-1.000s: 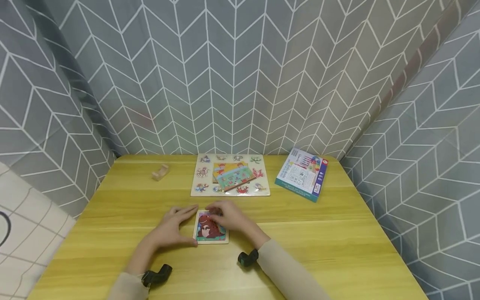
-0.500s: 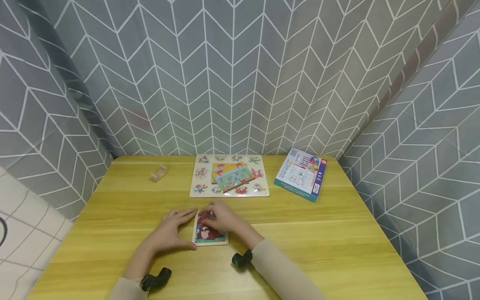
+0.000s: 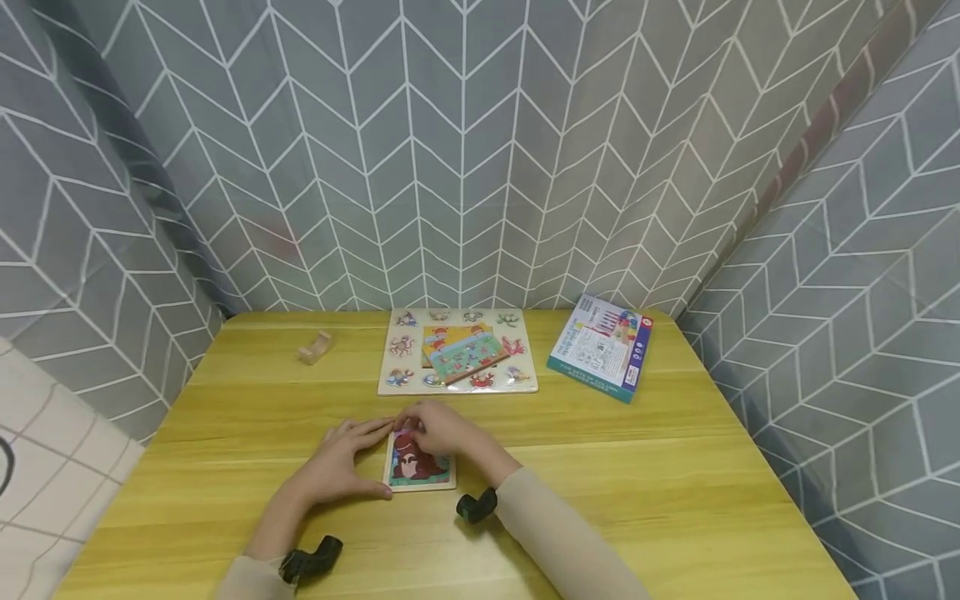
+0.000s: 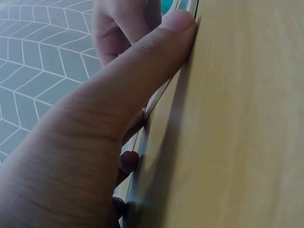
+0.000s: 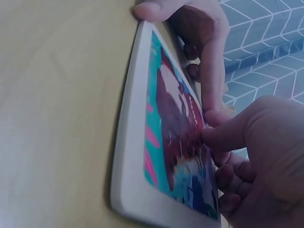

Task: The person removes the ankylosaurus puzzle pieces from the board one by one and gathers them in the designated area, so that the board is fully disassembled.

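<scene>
A small wooden jigsaw puzzle (image 3: 422, 467) with a red-brown dinosaur on a teal ground lies in its pale frame on the table. My left hand (image 3: 341, 467) braces its left side, thumb at the near corner and straight index finger at the far one. My right hand (image 3: 438, 429) reaches over the far edge with curled fingers. In the right wrist view its thumb (image 5: 223, 138) rests on the dinosaur and the fingertips bend in at the far rim. The puzzle piece at those fingertips is mostly hidden. The left thumb (image 4: 178, 23) touches the frame's corner in the left wrist view.
Behind the puzzle lies a cream pegboard (image 3: 390, 379) with animal pictures, bearing a green picture puzzle (image 3: 468, 358) and a yellow one (image 3: 438, 335). A teal and purple box (image 3: 600, 346) is at the back right, a small wooden stand (image 3: 315, 347) at the back left.
My right hand has moved left along the puzzle's top, from the far right corner toward the far left. The brown piece seen in its fingers earlier is now covered. My left hand stays put.
</scene>
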### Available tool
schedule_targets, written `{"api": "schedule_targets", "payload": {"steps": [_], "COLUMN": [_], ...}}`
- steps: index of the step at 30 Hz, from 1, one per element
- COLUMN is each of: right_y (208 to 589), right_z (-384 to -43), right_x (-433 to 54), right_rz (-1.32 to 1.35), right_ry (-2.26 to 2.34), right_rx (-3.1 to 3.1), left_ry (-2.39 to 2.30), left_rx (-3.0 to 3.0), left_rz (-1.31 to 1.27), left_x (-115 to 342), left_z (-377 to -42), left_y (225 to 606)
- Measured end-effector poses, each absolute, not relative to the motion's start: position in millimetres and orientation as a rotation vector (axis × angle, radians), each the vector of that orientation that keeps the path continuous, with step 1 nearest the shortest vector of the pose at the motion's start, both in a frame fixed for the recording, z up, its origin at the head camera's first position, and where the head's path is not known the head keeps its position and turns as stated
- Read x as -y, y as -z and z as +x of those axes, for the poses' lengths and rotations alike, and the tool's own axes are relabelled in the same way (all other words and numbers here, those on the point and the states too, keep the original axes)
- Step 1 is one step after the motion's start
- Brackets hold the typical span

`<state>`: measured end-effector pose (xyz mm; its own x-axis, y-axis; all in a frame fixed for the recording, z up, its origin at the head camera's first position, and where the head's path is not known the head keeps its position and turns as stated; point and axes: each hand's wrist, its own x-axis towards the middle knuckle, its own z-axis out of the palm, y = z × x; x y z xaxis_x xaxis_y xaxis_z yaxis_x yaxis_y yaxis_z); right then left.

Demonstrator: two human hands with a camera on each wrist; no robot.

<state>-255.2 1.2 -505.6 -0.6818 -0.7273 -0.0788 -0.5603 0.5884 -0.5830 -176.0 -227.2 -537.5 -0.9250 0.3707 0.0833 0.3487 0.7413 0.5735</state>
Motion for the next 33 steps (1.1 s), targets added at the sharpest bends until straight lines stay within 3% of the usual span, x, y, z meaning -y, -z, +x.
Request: {"api": "schedule_targets", "payload": {"steps": [19, 33], "right_y": [519, 520], "right_z": [-254, -252], "right_x": [-10, -11], "right_rz": [-1.084, -1.166], "right_ry": [1.048, 0.925], "right_rx": [-2.421, -2.533], "left_ry": [-0.930, -0.955], "left_rx": [-2.880, -2.863], "left_rz": [0.610, 0.615], "left_x": [228, 228], "left_z": [-177, -177], "left_y": [537, 536]}}
